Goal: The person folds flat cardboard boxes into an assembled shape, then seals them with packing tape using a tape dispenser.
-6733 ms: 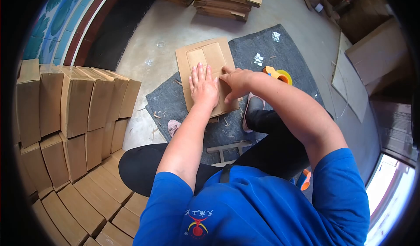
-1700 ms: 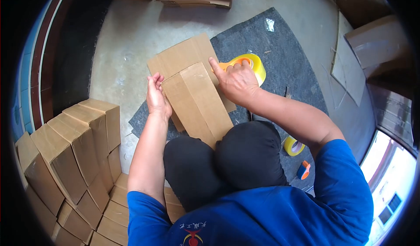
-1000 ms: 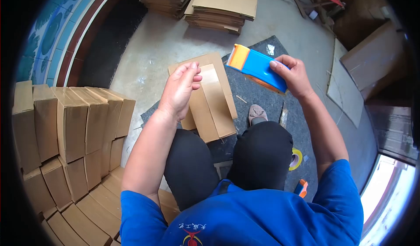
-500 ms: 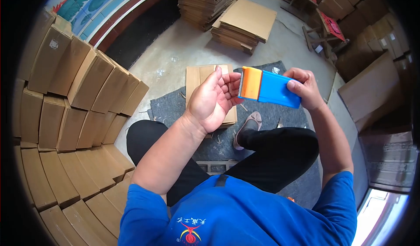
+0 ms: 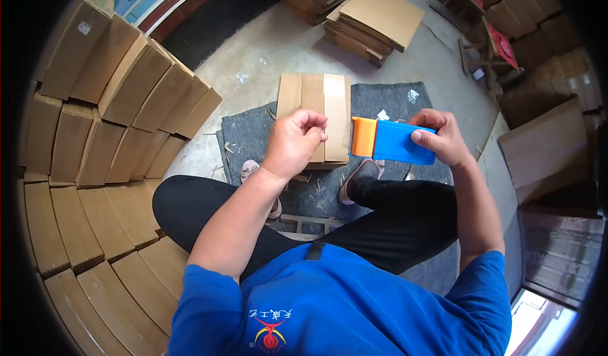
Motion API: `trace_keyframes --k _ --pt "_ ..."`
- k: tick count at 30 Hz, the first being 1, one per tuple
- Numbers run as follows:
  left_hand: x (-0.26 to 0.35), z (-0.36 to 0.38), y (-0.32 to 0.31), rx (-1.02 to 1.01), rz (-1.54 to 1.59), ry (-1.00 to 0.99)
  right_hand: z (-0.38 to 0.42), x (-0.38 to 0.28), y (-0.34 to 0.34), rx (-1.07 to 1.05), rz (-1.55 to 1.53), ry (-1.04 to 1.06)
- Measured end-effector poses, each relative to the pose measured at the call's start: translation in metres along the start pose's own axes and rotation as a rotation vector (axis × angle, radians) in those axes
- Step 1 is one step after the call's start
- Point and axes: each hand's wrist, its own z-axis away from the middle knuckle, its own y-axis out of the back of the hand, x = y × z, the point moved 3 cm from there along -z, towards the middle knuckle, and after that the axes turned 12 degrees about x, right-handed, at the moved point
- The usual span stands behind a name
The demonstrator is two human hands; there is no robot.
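Note:
My right hand (image 5: 440, 137) is closed on the blue end of a tape dispenser (image 5: 402, 142), thumb on top. Its orange head (image 5: 363, 137) points left. My left hand (image 5: 293, 142) is raised over the near left part of a cardboard box (image 5: 313, 90), fingers curled in with thumb and fingertips together. Anything pinched there is too small or clear to make out. A gap lies between the left fingers and the orange head. The box rests between my feet, with a pale shiny patch (image 5: 334, 86) on its top.
Stacked cardboard boxes (image 5: 130, 80) rise close on my left. Beyond the dark mat (image 5: 386, 96) lie flat cardboard sheets (image 5: 380, 14) in a pile. Wooden stools with red tops (image 5: 500, 42) and more boxes stand at the right.
My left hand has gone from open beside the dispenser's toothed edge to curled, further left and lower. The dispenser has tilted, and more of the box shows.

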Motion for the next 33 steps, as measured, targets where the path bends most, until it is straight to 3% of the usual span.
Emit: trace_keyframes --k 2,3,4,5,7,8,10,12,13,14,15,17,24,27,29,33 --pt "-0.009 -0.018 0.039 0.216 -0.373 -0.368 0.0 0.008 0.01 0.041 0.012 0.014" --pt "-0.016 -0.031 0.064 0.192 -0.78 -0.378 -0.001 0.009 0.013 0.058 0.004 0.012" --pt "-0.039 -0.036 0.081 0.33 -1.335 -0.586 0.0 0.011 0.015 0.054 0.009 0.01" --pt "-0.042 -0.039 0.096 0.433 -1.529 -0.539 0.0 0.012 0.017 0.075 -0.026 0.025" --pt "-0.043 -0.04 0.113 0.238 -1.679 -0.142 -0.002 0.013 0.022 0.098 -0.056 0.08" --pt "-0.041 -0.048 0.116 -0.022 -1.489 0.092 -0.002 0.015 0.022 0.094 -0.053 0.078" --pt "-0.09 -0.055 0.125 0.068 -1.034 0.073 -0.003 0.017 0.022 0.091 -0.163 0.07" --pt "-0.06 -0.027 0.088 0.025 -1.174 -0.032 -0.004 0.016 0.02 0.08 -0.182 0.051" --pt "-0.06 -0.01 0.067 0.114 -1.079 -0.283 -0.005 0.016 0.019 0.08 -0.178 0.057" --pt "-0.061 -0.01 0.051 0.001 -0.678 -0.28 -0.005 0.015 0.017 0.079 -0.175 0.062" --pt "-0.053 -0.005 0.029 -0.181 -0.181 0.135 -0.006 0.014 0.015 0.072 -0.17 0.059" --pt "-0.03 0.015 -0.002 -0.341 0.501 0.529 -0.006 0.01 0.009 0.045 -0.119 0.055" --pt "-0.012 0.022 -0.045 -0.331 0.825 0.584 -0.008 0.0 -0.009 -0.047 -0.041 -0.008" --pt "-0.031 0.02 -0.043 -0.11 0.684 0.531 -0.011 0.011 -0.019 -0.079 0.009 -0.099" --pt "-0.056 0.017 -0.039 -0.084 0.588 0.501 -0.015 0.022 -0.028 -0.148 0.085 -0.172" --pt "-0.115 0.007 -0.004 0.102 0.425 0.578 -0.021 0.045 -0.041 -0.238 0.232 -0.261"
